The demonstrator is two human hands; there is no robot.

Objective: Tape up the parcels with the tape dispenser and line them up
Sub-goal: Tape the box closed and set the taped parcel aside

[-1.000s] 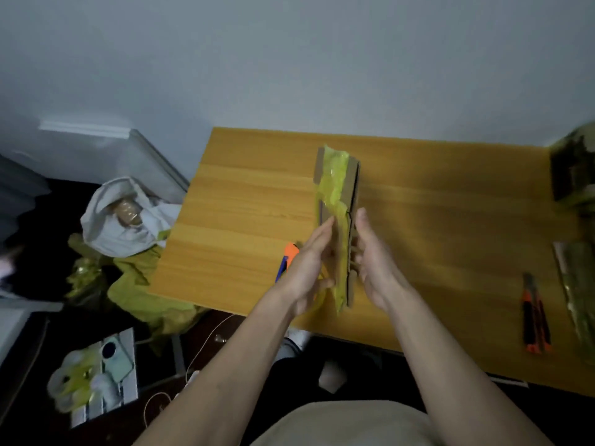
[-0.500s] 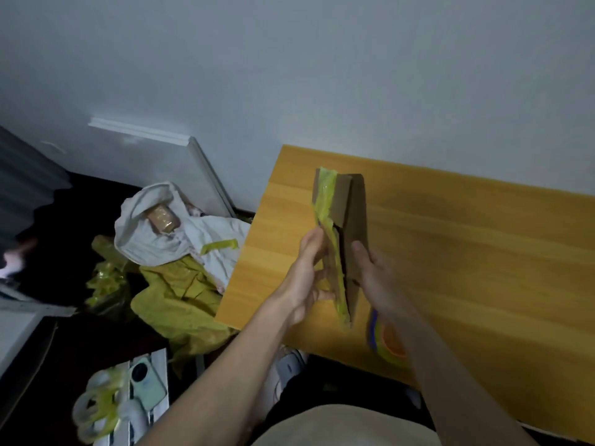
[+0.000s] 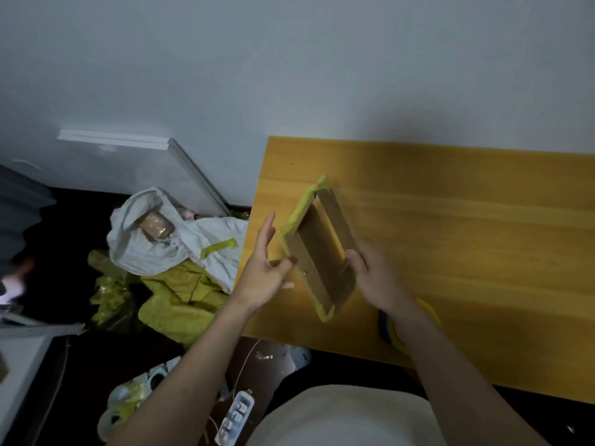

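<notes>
A person holds a flat brown cardboard parcel (image 3: 322,249), its left edge and near corner wrapped in yellow-green tape, tilted on edge above the near-left part of an orange-brown wooden worktop (image 3: 467,226). The right hand (image 3: 375,281) grasps the parcel's right side, fingers curled against the cardboard, while the left hand (image 3: 264,268) stands just beside the taped left edge with fingers straight and pointing up and the thumb reaching toward the box; whether it actually touches is blurred and cannot be told. Under the right wrist, a yellow-and-blue tape dispenser (image 3: 391,329) lies on the worktop near its front edge, mostly hidden by the forearm. The worktop stands against a pale grey wall (image 3: 289,66). To the left, on the dark floor (image 3: 74,226), a crumpled white cloth (image 3: 180,239) bearing a loose strip of yellow-green tape (image 3: 219,246) partly covers a brown tape roll (image 3: 156,226), and a heap of yellow-green plastic wrapping (image 3: 180,297) lies against it. A white power strip (image 3: 235,416) with its cable rests on the floor near the person's pale garment (image 3: 341,416) at the bottom of the view.
</notes>
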